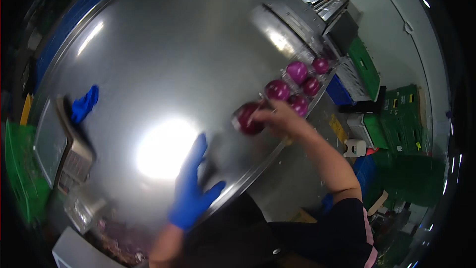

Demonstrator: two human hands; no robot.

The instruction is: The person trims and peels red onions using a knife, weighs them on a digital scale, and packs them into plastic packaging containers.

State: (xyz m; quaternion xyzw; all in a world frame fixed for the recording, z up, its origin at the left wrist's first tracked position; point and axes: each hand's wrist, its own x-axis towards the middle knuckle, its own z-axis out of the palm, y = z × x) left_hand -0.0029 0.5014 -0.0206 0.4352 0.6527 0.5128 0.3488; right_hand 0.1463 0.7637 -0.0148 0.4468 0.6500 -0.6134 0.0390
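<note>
Well to the left of the hands, a crumpled blue glove [85, 104] lies on the tabletop [148, 69], with a clear container [82, 209] and a blurred heap of purplish scraps [124, 238] nearer the body. Next comes the left hand [192, 191], gloved in blue, its fingers and thumb spread, holding nothing that shows; whether it touches the metal cannot be told. Just to its right, the bare right hand [278, 118] has its fingers curled on the right side of a dark red onion [249, 118], though blur hides how firmly they close. The onion looks firm and stiff, probably moderately heavy for its size, and its glossy, rounded skin could slip or roll under a fingertip grip. A wide hold around its fullest part, thumb opposite fingers, would suit it best; hard squeezing seems needless, but a knock could bruise it. Beyond the right hand sit more purple onions [297, 72], grouped beside the tabletop's edge.
</note>
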